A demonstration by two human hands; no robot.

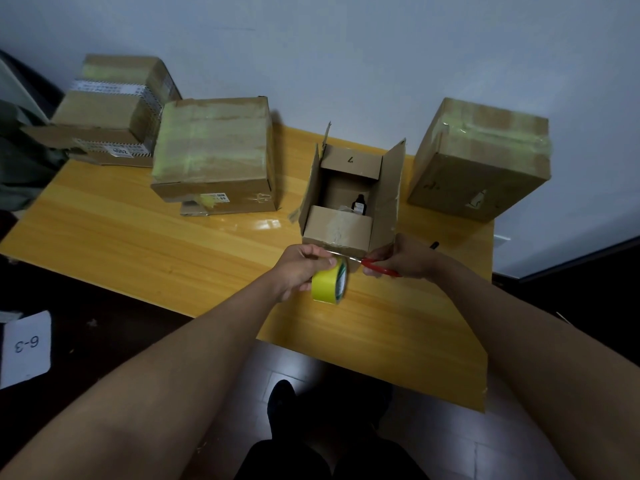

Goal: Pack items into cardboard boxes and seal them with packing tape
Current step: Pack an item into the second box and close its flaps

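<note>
Hands meet at frame centre: left hand [304, 268] grips a light yellow packing-tape roll [329, 283], right hand [403, 258] holds red-handled scissors [377, 266], just before an open brown cardboard box [349, 202] on the yellow wooden table [138, 230], best steadied by its stiff walls.

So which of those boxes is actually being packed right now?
On the yellow table, look just beyond the person's two hands. The open box stands there, flaps up, with a small dark bottle inside. Every other box nearby is closed and taped.
</note>
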